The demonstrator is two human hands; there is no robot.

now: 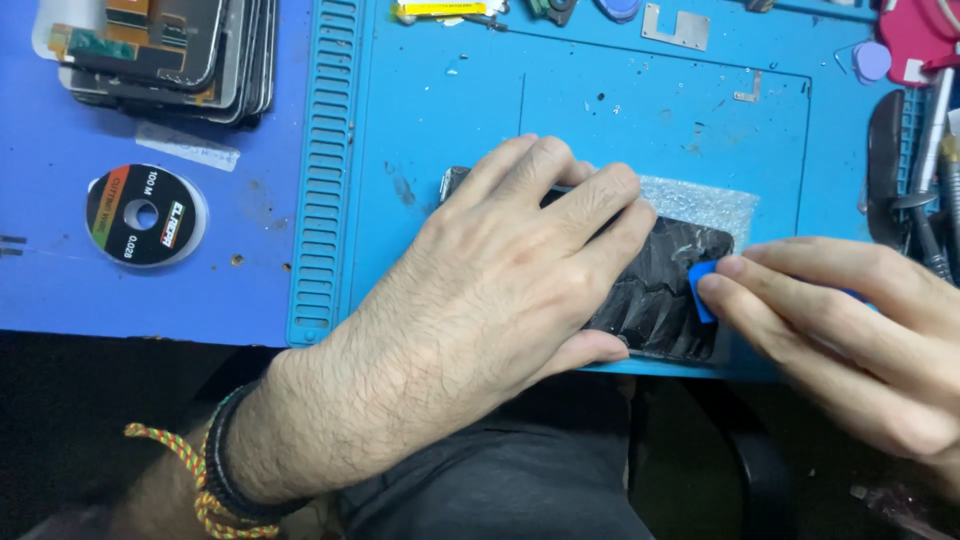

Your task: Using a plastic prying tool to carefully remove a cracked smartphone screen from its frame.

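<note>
1. Well to the left of the left hand [500, 290], on the blue worktop [60, 290], lie a round black spool of thin cutting wire [146, 215] and, further back, a stack of flat dark phone screen panels [165, 50]; both are apart from the hands.
2. Under the left hand lies a flat black rectangular phone [655, 290] with a cracked, wrinkled glossy face, resting on the ribbed blue silicone repair mat [420, 120] near its front edge. The hand lies flat and spread over the phone's left part, fingers across the far edge and thumb along the near edge, pressing it down rather than clasping it.
3. Just beyond the fingertips, a piece of clear bubble wrap [705, 195] shows from under the phone's far right corner.
4. At the phone's right end the right hand [850, 330] pinches a small blue plastic pick [702, 290] between thumb and fingers, its tip touching the phone's edge.
5. Right of that hand, a cluster of dark metal hand tools [920, 190] lies at the mat's edge.
6. Handling, as I judge it: the phone is light, stiff and thin, and its broken face looks brittle and sharp. It is best held by its long side edges or pinned flat by the palm, keeping skin off the cracks; the smooth surface may slide.
</note>
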